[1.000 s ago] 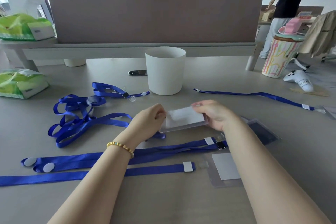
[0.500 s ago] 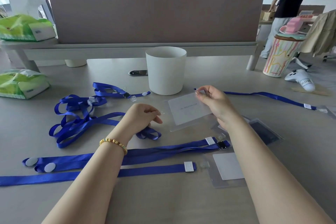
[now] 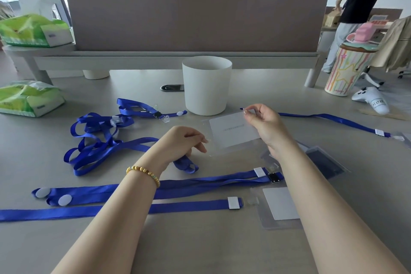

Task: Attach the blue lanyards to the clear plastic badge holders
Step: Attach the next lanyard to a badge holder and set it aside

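1. Our right hand (image 3: 264, 124) pinches the top edge of a clear badge holder (image 3: 231, 132) w/ white card, raised above the tabletop (image 3: 200, 247).
2. Our left hand (image 3: 180, 142), fingers curled, touches the holder's edge at 9 o'clock.
3. Blue lanyards (image 3: 200, 182) lie at 6 o'clock of the holder; white cup (image 3: 206, 87) at 12.

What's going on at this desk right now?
A person is fitting blue lanyards to clear badge holders. The right hand pinches the top edge of a clear badge holder with a white card inside, lifted off the desk. The left hand rests curled beside it, near a tangled pile of lanyards. No lanyard is clipped to the held holder yet. Two lanyards and another holder lie nearer the person.
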Motion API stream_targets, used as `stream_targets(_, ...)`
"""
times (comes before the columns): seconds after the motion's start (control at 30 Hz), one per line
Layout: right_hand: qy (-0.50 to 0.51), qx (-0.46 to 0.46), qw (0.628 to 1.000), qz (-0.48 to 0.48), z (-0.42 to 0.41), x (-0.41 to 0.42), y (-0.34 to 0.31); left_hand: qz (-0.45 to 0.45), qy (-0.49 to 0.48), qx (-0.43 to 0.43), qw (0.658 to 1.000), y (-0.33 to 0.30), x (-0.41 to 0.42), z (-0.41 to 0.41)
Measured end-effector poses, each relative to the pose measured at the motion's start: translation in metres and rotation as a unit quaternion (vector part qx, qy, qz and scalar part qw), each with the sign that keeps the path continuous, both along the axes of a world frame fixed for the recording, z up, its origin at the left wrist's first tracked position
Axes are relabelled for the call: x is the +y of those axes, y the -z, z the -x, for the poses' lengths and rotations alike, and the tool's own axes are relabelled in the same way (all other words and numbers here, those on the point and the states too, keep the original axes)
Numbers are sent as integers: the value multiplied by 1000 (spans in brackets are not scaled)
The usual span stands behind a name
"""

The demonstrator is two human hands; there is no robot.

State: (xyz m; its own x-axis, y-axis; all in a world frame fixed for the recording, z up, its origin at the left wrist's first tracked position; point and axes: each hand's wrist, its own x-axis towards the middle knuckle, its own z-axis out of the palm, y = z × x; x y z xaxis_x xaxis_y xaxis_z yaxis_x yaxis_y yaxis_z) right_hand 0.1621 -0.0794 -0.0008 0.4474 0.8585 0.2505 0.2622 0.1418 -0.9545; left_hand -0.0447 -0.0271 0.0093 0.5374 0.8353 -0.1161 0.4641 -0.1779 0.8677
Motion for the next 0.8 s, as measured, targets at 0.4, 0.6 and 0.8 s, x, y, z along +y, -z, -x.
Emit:
stream_targets(0.4,24,-1,1000,17,-4,0,-1,-9,12,-54,998,-1,-2,-1)
stream_targets(0.6,33,-4,998,48,-1,-2,0,-19,-23,0,1000,0,0,-3)
stream_targets(0.8,39,-280,954,100,14,-7,2,-38,0,31,999,0,-2,-6)
